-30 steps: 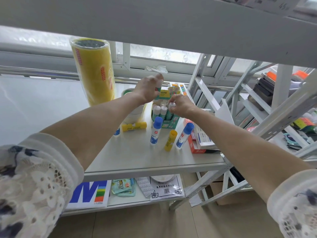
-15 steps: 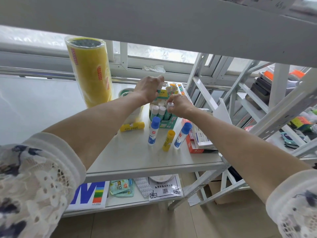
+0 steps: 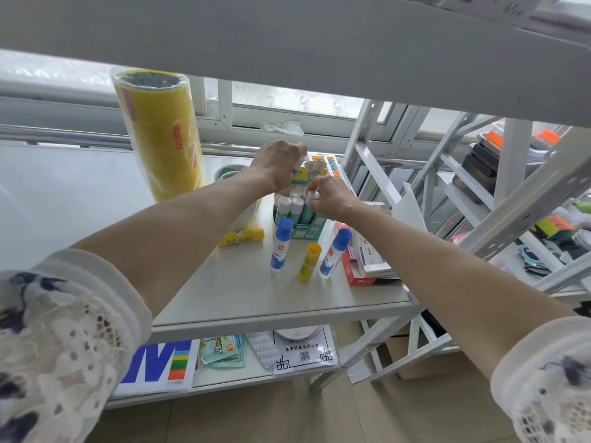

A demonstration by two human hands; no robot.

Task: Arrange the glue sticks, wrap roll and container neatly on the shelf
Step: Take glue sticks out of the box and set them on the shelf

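At frame centre, the right hand (image 3: 329,196) pinches a glue stick (image 3: 311,203) in the box (image 3: 307,227); left hand (image 3: 279,163) grasps the box back. Lower it straight, slowly.

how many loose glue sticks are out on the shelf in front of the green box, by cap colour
Blue-capped glue sticks: 2, both upright
Yellow glue sticks: 2, one upright, one lying down
Total: 4
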